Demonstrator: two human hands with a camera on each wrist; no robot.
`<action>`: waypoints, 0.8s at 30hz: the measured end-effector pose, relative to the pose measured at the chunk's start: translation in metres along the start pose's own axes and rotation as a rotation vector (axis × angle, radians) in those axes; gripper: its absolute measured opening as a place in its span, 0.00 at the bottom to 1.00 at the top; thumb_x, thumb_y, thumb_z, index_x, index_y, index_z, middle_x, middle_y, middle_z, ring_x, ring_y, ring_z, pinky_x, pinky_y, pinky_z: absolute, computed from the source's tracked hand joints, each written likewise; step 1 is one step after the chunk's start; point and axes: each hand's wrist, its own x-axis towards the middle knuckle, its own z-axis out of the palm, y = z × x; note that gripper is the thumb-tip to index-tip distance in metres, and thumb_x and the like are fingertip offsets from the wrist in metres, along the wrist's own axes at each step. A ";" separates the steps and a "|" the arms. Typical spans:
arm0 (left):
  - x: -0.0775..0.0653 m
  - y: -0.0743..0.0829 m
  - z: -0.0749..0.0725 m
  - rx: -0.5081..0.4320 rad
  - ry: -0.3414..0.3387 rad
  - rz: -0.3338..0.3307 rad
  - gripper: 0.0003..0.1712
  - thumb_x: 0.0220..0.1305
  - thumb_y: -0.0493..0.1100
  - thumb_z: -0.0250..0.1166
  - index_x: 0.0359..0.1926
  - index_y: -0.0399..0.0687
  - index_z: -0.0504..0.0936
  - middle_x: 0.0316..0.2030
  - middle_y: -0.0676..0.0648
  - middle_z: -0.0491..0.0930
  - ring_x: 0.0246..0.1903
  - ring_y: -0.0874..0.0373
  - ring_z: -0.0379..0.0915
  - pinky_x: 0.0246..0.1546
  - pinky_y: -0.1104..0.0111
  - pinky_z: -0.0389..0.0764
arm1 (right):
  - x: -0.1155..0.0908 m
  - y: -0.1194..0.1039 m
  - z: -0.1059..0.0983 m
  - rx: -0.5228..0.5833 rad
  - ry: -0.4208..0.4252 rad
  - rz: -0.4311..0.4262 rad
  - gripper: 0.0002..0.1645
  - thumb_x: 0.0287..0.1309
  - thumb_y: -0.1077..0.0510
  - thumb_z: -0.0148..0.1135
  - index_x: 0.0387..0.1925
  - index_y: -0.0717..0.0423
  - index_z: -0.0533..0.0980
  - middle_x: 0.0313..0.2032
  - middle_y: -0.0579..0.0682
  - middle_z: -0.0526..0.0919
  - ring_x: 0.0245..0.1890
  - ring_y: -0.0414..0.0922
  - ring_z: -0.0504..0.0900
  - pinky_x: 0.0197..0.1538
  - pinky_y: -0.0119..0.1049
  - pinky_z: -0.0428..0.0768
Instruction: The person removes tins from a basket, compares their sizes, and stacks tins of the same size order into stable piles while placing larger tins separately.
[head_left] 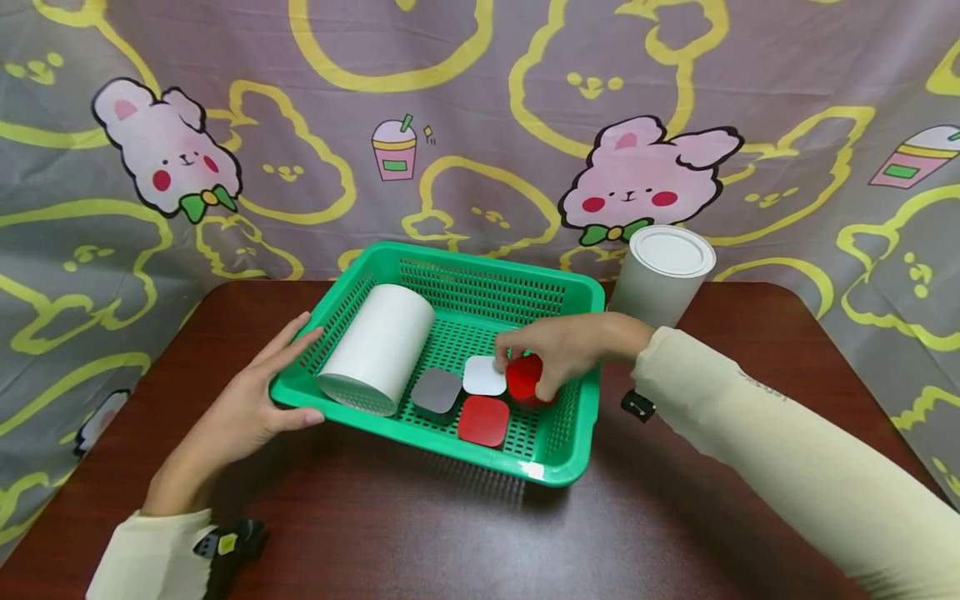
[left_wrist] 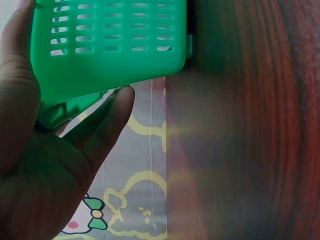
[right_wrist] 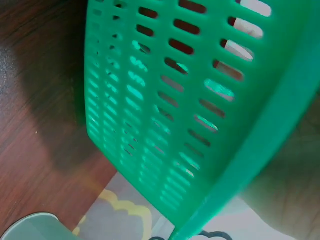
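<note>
A green plastic basket [head_left: 480, 457] sits on the table, its slotted side filling much of the right wrist view. At its near left corner is my left hand [head_left: 251, 400], fingers extended along the left rim and thumb at the front rim. My right hand [head_left: 566, 346] reaches inside and pinches a small red rounded-square box [head_left: 524, 377] between thumb and fingers. Beside it lie a white rounded-square box [head_left: 484, 376], a dark grey one [head_left: 437, 392] and another red one [head_left: 483, 420]. A white cylindrical can [head_left: 382, 342] lies on its side at the basket's left.
Another white can [head_left: 663, 271] stands upright behind the basket's right corner, close to my right wrist. The brown wooden table [head_left: 420, 533] extends in front. A patterned cloth [head_left: 480, 125] hangs directly behind the table.
</note>
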 end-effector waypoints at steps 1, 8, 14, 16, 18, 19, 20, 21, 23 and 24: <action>0.000 0.000 0.000 0.002 0.001 -0.001 0.59 0.55 0.44 0.82 0.82 0.53 0.59 0.85 0.49 0.44 0.80 0.35 0.45 0.68 0.73 0.59 | -0.002 0.000 -0.001 0.006 0.008 -0.004 0.31 0.55 0.65 0.71 0.59 0.47 0.72 0.63 0.52 0.76 0.60 0.51 0.73 0.49 0.37 0.83; 0.000 -0.002 0.001 0.003 0.007 0.007 0.58 0.55 0.44 0.82 0.82 0.55 0.60 0.85 0.49 0.45 0.79 0.34 0.45 0.63 0.82 0.57 | -0.014 0.006 -0.004 0.018 0.083 -0.062 0.31 0.53 0.65 0.67 0.60 0.50 0.76 0.55 0.49 0.81 0.56 0.50 0.76 0.47 0.38 0.83; 0.000 -0.002 0.002 0.008 0.006 0.001 0.58 0.56 0.45 0.82 0.82 0.57 0.59 0.85 0.50 0.44 0.80 0.35 0.45 0.60 0.85 0.56 | -0.023 0.011 -0.005 0.036 0.159 -0.090 0.30 0.53 0.63 0.68 0.60 0.51 0.77 0.53 0.48 0.82 0.55 0.50 0.77 0.49 0.40 0.84; 0.000 -0.002 0.002 0.009 0.006 -0.001 0.58 0.56 0.45 0.82 0.82 0.57 0.59 0.85 0.50 0.44 0.80 0.35 0.45 0.59 0.85 0.56 | -0.025 0.013 -0.006 0.058 0.177 -0.099 0.31 0.53 0.63 0.67 0.62 0.52 0.76 0.54 0.48 0.81 0.56 0.50 0.77 0.50 0.40 0.83; 0.000 -0.002 0.002 0.009 0.007 0.000 0.58 0.56 0.45 0.82 0.82 0.57 0.59 0.85 0.50 0.44 0.79 0.34 0.46 0.58 0.87 0.56 | -0.028 0.015 -0.007 0.085 0.195 -0.105 0.32 0.54 0.63 0.66 0.63 0.51 0.76 0.55 0.48 0.81 0.56 0.50 0.77 0.50 0.41 0.83; 0.000 -0.002 0.002 0.009 0.008 0.000 0.58 0.56 0.45 0.82 0.82 0.57 0.59 0.85 0.49 0.44 0.79 0.34 0.46 0.57 0.88 0.55 | -0.029 0.016 -0.007 0.103 0.201 -0.105 0.32 0.54 0.63 0.66 0.64 0.50 0.76 0.56 0.48 0.81 0.57 0.50 0.76 0.50 0.41 0.83; 0.000 -0.002 0.002 0.009 0.008 0.001 0.58 0.56 0.45 0.82 0.82 0.57 0.59 0.85 0.49 0.44 0.79 0.34 0.45 0.57 0.88 0.55 | -0.030 0.017 -0.008 0.121 0.208 -0.103 0.33 0.54 0.63 0.66 0.64 0.49 0.76 0.56 0.48 0.80 0.57 0.51 0.76 0.50 0.42 0.83; 0.000 -0.002 0.002 0.009 0.008 0.001 0.58 0.56 0.45 0.82 0.82 0.57 0.59 0.85 0.49 0.44 0.79 0.34 0.46 0.56 0.89 0.55 | -0.032 0.018 -0.008 0.140 0.217 -0.100 0.34 0.54 0.62 0.67 0.65 0.48 0.75 0.57 0.48 0.80 0.58 0.51 0.75 0.50 0.42 0.84; 0.001 -0.002 0.002 0.010 0.008 -0.001 0.58 0.56 0.45 0.82 0.82 0.57 0.59 0.85 0.49 0.44 0.79 0.34 0.45 0.56 0.89 0.55 | -0.034 0.019 -0.009 0.169 0.235 -0.095 0.35 0.53 0.62 0.68 0.65 0.46 0.75 0.58 0.48 0.79 0.59 0.52 0.75 0.50 0.42 0.84; 0.001 -0.002 0.002 0.012 0.008 -0.002 0.58 0.56 0.45 0.82 0.82 0.58 0.59 0.85 0.49 0.44 0.79 0.34 0.46 0.56 0.88 0.55 | -0.036 0.020 -0.010 0.184 0.243 -0.096 0.35 0.53 0.61 0.69 0.65 0.46 0.75 0.59 0.49 0.79 0.60 0.52 0.74 0.50 0.43 0.85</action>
